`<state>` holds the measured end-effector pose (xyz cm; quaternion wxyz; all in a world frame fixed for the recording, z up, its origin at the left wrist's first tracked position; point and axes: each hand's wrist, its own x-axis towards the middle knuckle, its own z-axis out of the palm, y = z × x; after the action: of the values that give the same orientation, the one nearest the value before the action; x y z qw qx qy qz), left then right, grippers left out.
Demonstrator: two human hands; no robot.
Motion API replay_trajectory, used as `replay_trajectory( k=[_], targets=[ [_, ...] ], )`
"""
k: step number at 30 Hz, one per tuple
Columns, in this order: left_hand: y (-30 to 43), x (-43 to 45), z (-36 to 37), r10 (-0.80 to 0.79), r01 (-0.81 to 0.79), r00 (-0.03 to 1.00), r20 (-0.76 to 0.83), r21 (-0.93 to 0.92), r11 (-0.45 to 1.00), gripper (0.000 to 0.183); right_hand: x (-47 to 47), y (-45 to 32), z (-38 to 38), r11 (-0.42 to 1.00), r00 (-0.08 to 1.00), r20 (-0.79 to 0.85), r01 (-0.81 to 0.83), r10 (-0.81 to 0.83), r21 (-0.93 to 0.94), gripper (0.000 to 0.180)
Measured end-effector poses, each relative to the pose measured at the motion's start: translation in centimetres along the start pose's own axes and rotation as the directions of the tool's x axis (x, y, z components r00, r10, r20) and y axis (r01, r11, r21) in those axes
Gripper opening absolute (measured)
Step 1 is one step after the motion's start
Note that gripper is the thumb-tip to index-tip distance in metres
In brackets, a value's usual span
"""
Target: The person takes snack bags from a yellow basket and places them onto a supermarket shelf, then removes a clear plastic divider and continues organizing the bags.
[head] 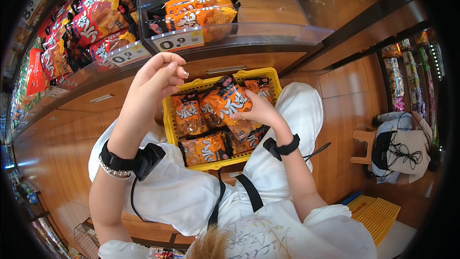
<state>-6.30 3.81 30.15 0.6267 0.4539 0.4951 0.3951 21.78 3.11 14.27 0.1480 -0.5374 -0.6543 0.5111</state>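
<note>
My right hand (259,109) grips an orange and black snack bag (233,105) over the yellow plastic basket (219,167) between my knees. Several similar packets lie in that basket, among them an orange packet (188,115) on the left and another orange packet (207,150) at the near side. Above the basket's far left corner, just short of the shelf, my left hand (160,79) is raised. Its fingers are loosely curled with nothing visible in them, and a ring shows on one finger. Both wrists wear black strapped devices with cables.
A clear-fronted shelf (251,30) ahead holds orange bags (201,14); red bags (97,18) fill the section to its left. Price tags (178,39) line its edge. At right, a person (402,147) sits by an orange stool (361,146). Stacked yellow baskets (375,214) stand behind me.
</note>
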Motion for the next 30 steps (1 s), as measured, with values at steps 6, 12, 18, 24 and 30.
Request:
replay_trajectory(
  k=[6, 12, 18, 24, 30],
  targets=[
    [-0.6, 0.1, 2.1, 0.383, -0.418, 0.899, 0.211, 0.671, 0.613, 0.038, -1.9, -6.6, -0.5, 0.886, 0.927, -0.155, 0.374, -0.343, 0.276, 0.078],
    [0.2, 0.0, 2.9, 0.341, -0.378, 0.924, 0.174, 0.546, 0.747, 0.027, -1.5, -8.1, 0.3, 0.765, 0.845, -0.292, 0.532, -0.448, 0.363, 0.075],
    [0.1, 0.1, 3.0, 0.333, -0.339, 0.934, 0.128, 0.611, 0.716, 0.024, -1.1, -8.1, 1.4, 0.685, 0.859, -0.286, 0.511, -0.425, 0.519, 0.092],
    [0.4, 0.2, 1.9, 0.115, -0.198, 0.973, 0.199, 0.469, 0.861, 0.033, -1.0, -8.4, 1.0, 0.756, 0.92, -0.166, 0.388, -0.355, 0.527, 0.092],
    [0.7, -0.1, 2.4, 0.046, -0.076, 0.987, 0.155, 0.193, 0.978, 0.031, -1.3, -8.2, 0.1, 0.754, 0.933, -0.194, 0.36, -0.304, 0.549, 0.08]
  ],
)
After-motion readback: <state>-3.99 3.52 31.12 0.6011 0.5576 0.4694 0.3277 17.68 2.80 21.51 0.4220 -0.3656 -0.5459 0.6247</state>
